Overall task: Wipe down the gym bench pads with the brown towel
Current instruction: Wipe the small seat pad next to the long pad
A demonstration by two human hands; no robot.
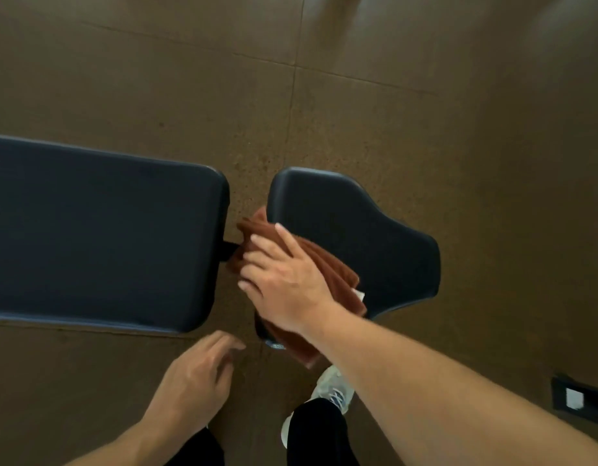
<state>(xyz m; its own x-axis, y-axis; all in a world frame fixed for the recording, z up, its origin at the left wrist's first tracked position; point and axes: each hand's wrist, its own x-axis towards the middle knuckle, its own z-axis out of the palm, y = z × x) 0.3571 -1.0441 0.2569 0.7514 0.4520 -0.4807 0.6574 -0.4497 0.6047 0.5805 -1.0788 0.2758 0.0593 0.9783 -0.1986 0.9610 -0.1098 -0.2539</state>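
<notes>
The gym bench has two dark pads: a long back pad [99, 230] on the left and a smaller seat pad [354, 237] on the right, with a gap between them. The folded brown towel [327, 264] lies over the seat pad's left edge and hangs into the gap. My right hand [284, 280] presses flat on the towel with straight fingers pointing left. My left hand [193, 385] hovers below the back pad's near corner, fingers relaxed, holding nothing.
Brown speckled rubber floor tiles [391, 112] surround the bench. My white shoe [334, 388] and dark trouser legs stand just below the seat pad. A dark floor plate with a white patch [575, 396] sits at the lower right.
</notes>
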